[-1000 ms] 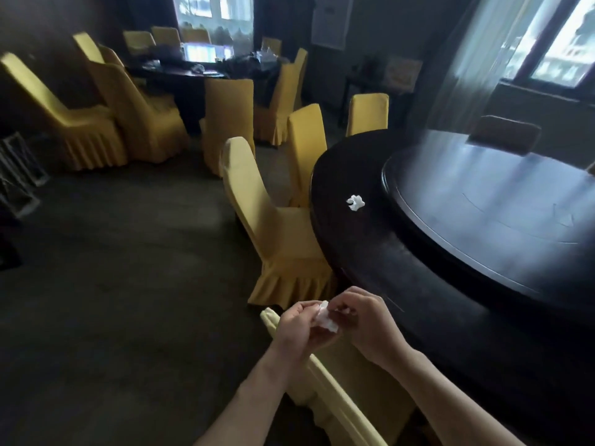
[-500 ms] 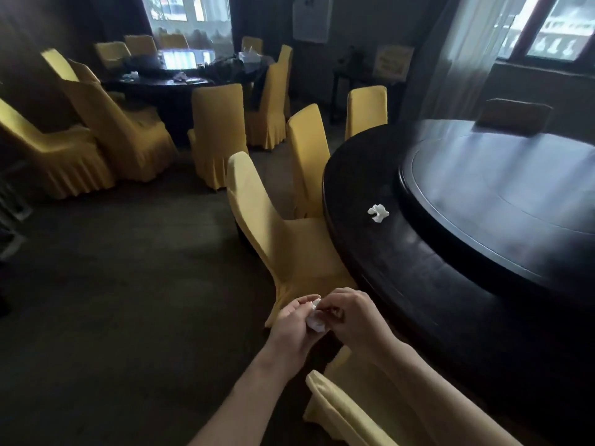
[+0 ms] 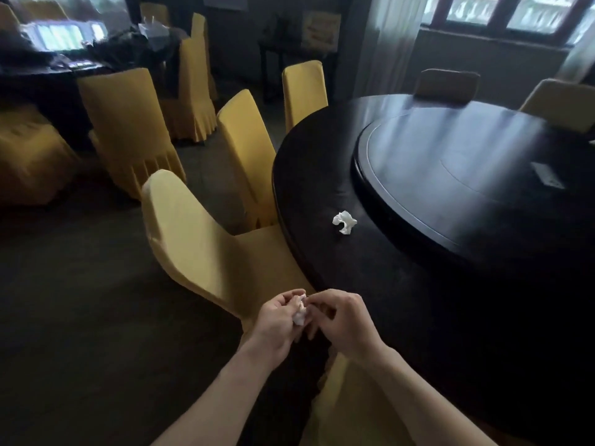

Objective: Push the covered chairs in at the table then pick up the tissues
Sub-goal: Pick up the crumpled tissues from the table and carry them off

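Observation:
My left hand (image 3: 277, 323) is curled around a crumpled white tissue (image 3: 300, 312) low in the centre. My right hand (image 3: 346, 323) is beside it, fingertips touching the same tissue. Another crumpled tissue (image 3: 344, 222) lies on the dark round table (image 3: 322, 175) near its left edge, well beyond my hands. A yellow covered chair (image 3: 199, 239) stands with its seat under the table edge just beyond my hands. Two more covered chairs (image 3: 248, 149) (image 3: 304, 88) follow along the table's left side. A chair back (image 3: 351, 410) shows under my right forearm.
A raised round turntable (image 3: 467, 175) fills the table's middle, with a small card (image 3: 547, 180) on it. Chairs (image 3: 447, 83) stand at the table's far side. A second table (image 3: 48, 69) with clutter and several yellow chairs (image 3: 128, 123) is at the back left. Dark carpet spreads on the left.
The view has moved forward along the table, so the chairs and the lying tissue appear closer. Both hands stay together on the held tissue.

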